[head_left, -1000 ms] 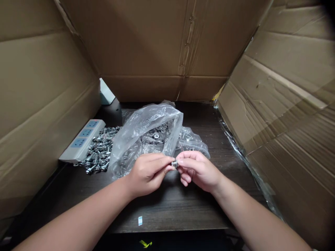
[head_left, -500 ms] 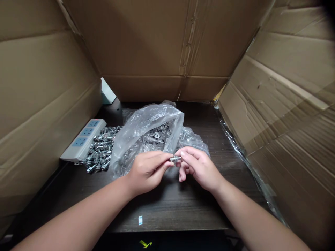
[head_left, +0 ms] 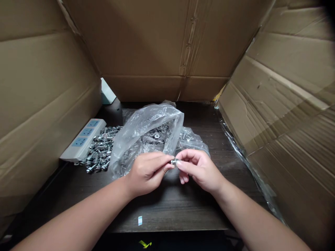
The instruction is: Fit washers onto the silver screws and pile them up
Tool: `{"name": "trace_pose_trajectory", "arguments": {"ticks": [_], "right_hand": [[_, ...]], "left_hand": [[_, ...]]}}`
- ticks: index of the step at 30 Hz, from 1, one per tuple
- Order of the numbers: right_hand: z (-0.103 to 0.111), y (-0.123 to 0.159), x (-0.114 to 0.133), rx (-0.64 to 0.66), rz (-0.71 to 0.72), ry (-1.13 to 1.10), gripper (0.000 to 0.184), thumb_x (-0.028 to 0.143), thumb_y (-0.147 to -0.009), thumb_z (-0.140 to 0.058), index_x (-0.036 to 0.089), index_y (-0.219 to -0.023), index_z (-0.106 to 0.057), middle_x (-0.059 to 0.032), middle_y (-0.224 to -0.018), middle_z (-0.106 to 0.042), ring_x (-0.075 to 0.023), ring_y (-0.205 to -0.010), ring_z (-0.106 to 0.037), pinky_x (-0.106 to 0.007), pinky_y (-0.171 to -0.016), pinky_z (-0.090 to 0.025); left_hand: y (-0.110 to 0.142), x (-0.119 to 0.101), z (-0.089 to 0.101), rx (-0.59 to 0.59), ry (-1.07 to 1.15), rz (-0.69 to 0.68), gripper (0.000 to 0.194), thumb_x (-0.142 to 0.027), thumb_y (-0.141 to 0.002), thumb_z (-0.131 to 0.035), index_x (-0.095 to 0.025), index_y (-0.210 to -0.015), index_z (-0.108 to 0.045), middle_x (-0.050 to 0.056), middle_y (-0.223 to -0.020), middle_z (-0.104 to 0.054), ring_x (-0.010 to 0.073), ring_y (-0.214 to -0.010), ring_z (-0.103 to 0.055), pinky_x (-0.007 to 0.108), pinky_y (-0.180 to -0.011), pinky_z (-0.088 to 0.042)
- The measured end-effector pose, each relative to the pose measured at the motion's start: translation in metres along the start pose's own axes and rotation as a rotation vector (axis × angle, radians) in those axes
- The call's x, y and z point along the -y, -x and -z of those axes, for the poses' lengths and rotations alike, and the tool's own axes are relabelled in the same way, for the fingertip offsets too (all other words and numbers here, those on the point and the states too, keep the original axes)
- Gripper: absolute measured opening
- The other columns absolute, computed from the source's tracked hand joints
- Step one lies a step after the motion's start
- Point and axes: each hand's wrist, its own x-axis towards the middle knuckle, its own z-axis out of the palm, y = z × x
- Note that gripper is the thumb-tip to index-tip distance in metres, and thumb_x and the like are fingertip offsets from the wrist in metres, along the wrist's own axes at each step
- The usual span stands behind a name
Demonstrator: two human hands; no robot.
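While left hand [head_left: 149,173] and right hand [head_left: 201,170] pinch a metal fastener [head_left: 174,161], dark wood-grain tabletop [head_left: 183,211], cardboard walls [head_left: 143,42] on three sides

Can see cardboard [head_left: 146,42] on three sides of the table [head_left: 225,146], a power strip [head_left: 83,136] at left, a pale block [head_left: 107,93] at far left, a paper scrap [head_left: 140,220] near the front edge, a yellow scrap [head_left: 145,244] below.

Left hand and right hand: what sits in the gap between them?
A small metal fastener, with the fingertips of the left hand and right hand at its ends. The head view shows it, partly hidden by fingers.
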Motion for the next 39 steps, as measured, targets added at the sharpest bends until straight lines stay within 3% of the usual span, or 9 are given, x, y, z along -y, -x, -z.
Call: {"name": "trace_pose_trajectory", "arguments": {"ticks": [5,8,12,16,20,24,29,35,39], "right_hand": [[-0.001,-0.004,-0.006,0.081,-0.140,-0.160,0.032,0.039,-0.085,-0.064,0.013,-0.067,-0.058,0.0027,-0.053,-0.055,-0.0077,-0.037,-0.049,-0.023,-0.041,-0.046],[-0.003,-0.006,-0.008,0.073,-0.191,-0.138,0.039,0.047,-0.085,-0.061,0.013,-0.067,-0.058,0.0028,-0.052,-0.053,-0.0077,-0.035,-0.046,-0.024,-0.038,-0.046],[-0.002,-0.004,-0.005,-0.014,-0.076,0.087,0.041,0.050,-0.090,-0.055,0.013,-0.075,-0.060,0.0012,-0.063,-0.056,-0.0075,-0.042,-0.052,-0.023,-0.045,-0.048],[-0.001,0.000,0.000,-0.039,0.024,0.028,0.027,0.042,-0.086,-0.063,0.017,-0.095,-0.061,-0.0001,-0.081,-0.061,-0.0087,-0.049,-0.059,-0.025,-0.050,-0.050],[-0.003,0.002,0.003,-0.048,0.100,0.050,0.025,0.030,-0.079,-0.073,0.017,-0.097,-0.062,-0.0020,-0.088,-0.064,-0.0086,-0.053,-0.061,-0.024,-0.053,-0.051],[-0.004,0.002,0.003,-0.063,0.064,0.055,0.024,0.030,-0.078,-0.074,0.015,-0.093,-0.064,-0.0011,-0.076,-0.065,-0.0079,-0.050,-0.058,-0.022,-0.050,-0.048],[0.000,0.000,0.001,-0.005,-0.001,0.029,0.022,0.034,-0.079,-0.073,0.013,-0.080,-0.064,0.0020,-0.059,-0.059,-0.0086,-0.046,-0.055,-0.022,-0.047,-0.046],[-0.001,-0.004,-0.008,0.070,-0.099,-0.093,0.037,0.046,-0.087,-0.061,0.013,-0.070,-0.059,0.0025,-0.054,-0.055,-0.0083,-0.038,-0.050,-0.023,-0.041,-0.045],[-0.002,-0.004,-0.006,0.022,-0.103,0.088,0.045,0.053,-0.090,-0.054,0.014,-0.067,-0.057,0.0023,-0.052,-0.053,-0.0082,-0.039,-0.049,-0.022,-0.043,-0.045]], "left_hand": [[0.001,0.002,-0.001,0.035,-0.039,-0.061,0.023,-0.007,-0.085,-0.058,-0.012,-0.106,-0.064,0.007,-0.075,-0.069,0.0123,-0.063,-0.063,0.021,-0.059,-0.052],[0.001,0.002,-0.001,0.029,-0.043,-0.072,0.023,-0.007,-0.084,-0.058,-0.012,-0.107,-0.063,0.008,-0.076,-0.070,0.0130,-0.064,-0.065,0.022,-0.060,-0.053],[0.000,0.001,-0.001,0.015,-0.038,-0.024,0.023,-0.008,-0.085,-0.057,-0.013,-0.106,-0.064,0.006,-0.073,-0.069,0.0116,-0.060,-0.062,0.021,-0.057,-0.051],[-0.001,-0.001,-0.001,-0.015,-0.005,0.067,0.020,-0.009,-0.086,-0.058,-0.014,-0.103,-0.067,0.005,-0.070,-0.067,0.0104,-0.059,-0.060,0.020,-0.056,-0.049],[-0.001,-0.002,-0.001,-0.045,0.019,0.132,0.016,-0.012,-0.086,-0.060,-0.015,-0.098,-0.069,0.004,-0.070,-0.068,0.0095,-0.058,-0.059,0.019,-0.056,-0.048],[-0.002,-0.002,-0.001,-0.040,0.045,0.142,0.014,-0.012,-0.086,-0.060,-0.015,-0.096,-0.070,0.004,-0.069,-0.067,0.0096,-0.058,-0.059,0.019,-0.056,-0.048],[-0.001,0.000,-0.001,-0.013,0.035,0.042,0.023,-0.009,-0.085,-0.059,-0.014,-0.106,-0.067,0.006,-0.074,-0.070,0.0111,-0.062,-0.063,0.020,-0.058,-0.052],[0.002,0.003,-0.001,-0.009,-0.010,-0.045,0.030,-0.007,-0.085,-0.057,-0.014,-0.114,-0.063,0.009,-0.082,-0.072,0.0137,-0.069,-0.067,0.023,-0.063,-0.055],[0.001,0.002,-0.001,-0.012,-0.031,-0.052,0.027,-0.007,-0.084,-0.058,-0.014,-0.110,-0.064,0.008,-0.080,-0.072,0.0137,-0.068,-0.067,0.022,-0.063,-0.055]]}}
